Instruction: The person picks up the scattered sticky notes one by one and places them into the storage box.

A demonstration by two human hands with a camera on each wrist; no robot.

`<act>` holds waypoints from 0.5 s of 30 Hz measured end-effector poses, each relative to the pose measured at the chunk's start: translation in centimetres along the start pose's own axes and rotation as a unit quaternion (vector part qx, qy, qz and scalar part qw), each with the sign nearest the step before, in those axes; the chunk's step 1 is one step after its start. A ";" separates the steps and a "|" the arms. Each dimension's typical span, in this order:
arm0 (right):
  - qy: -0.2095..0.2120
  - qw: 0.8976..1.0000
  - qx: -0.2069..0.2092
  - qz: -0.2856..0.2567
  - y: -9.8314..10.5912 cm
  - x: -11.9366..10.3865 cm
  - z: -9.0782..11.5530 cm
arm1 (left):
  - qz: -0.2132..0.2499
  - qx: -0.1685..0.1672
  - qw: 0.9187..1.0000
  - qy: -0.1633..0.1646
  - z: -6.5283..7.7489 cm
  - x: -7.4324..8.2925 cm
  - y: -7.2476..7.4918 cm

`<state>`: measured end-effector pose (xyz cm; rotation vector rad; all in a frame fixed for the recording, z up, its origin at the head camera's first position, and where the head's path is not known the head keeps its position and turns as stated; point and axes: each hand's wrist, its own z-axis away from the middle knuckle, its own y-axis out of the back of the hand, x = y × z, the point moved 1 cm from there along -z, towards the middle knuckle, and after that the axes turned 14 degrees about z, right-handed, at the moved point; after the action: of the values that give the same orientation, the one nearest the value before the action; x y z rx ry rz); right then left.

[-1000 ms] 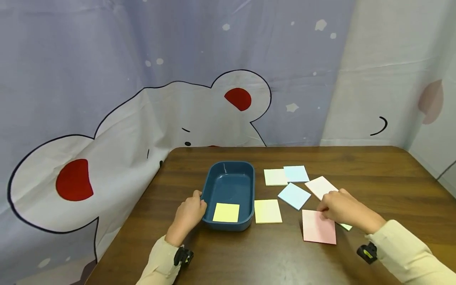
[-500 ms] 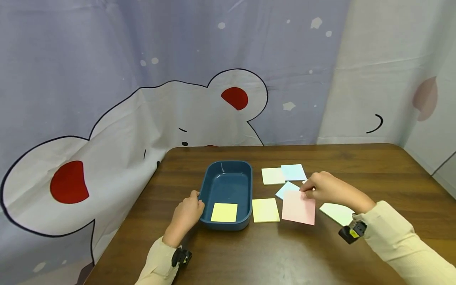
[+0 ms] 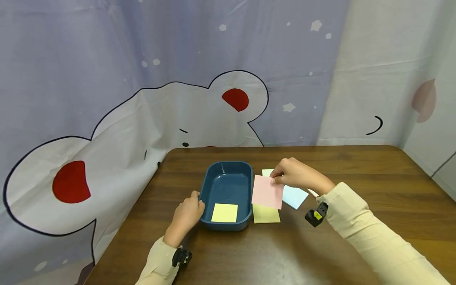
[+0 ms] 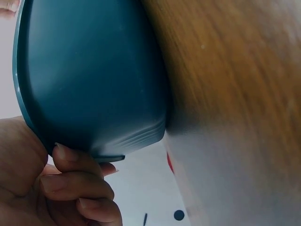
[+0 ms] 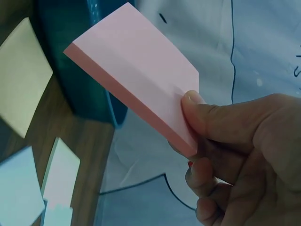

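Note:
My right hand (image 3: pixel 298 174) pinches a pink sticky note pad (image 3: pixel 266 192) at one corner, thumb on one face in the right wrist view. The pad hangs above the table beside the right wall of a dark blue plastic container (image 3: pixel 230 188). My left hand (image 3: pixel 187 215) grips the container's left rim, fingers curled at its edge in the left wrist view. Inside the container, toward its near end, lies a yellow sticky note pad (image 3: pixel 224 213). Another yellow pad (image 3: pixel 266 215) lies on the table just right of the container, partly covered by the pink one in the head view.
A light blue pad (image 3: pixel 295 196) and a pale green pad (image 3: pixel 267 172) lie right of the container. Under the right wrist a pale pink pad's edge (image 3: pixel 313 193) shows. The wooden table (image 3: pixel 374 174) ends at a printed curtain (image 3: pixel 199 111).
My right hand has lifted the pink pad off the right part of the table and carried it left toward the container. The left hand stays on the rim.

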<state>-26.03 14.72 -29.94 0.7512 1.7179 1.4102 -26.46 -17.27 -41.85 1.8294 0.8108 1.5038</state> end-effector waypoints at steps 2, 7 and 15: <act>-0.007 1.000 -0.005 -0.005 -0.4 -0.3 -0.8 | 0.000 -0.001 1.000 0.001 -0.1 0.0 -0.1; -0.004 1.000 -0.010 -0.003 -1.4 -1.0 -2.4 | -0.002 -0.001 1.000 -0.001 -0.1 0.1 -0.1; 0.003 1.000 -0.011 -0.010 -3.0 -3.1 -4.5 | 0.003 -0.001 1.000 0.001 0.0 0.0 0.1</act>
<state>-28.14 9.21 -31.91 0.7166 1.7063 1.4178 -26.45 -17.34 -41.76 1.8319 0.8050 1.5093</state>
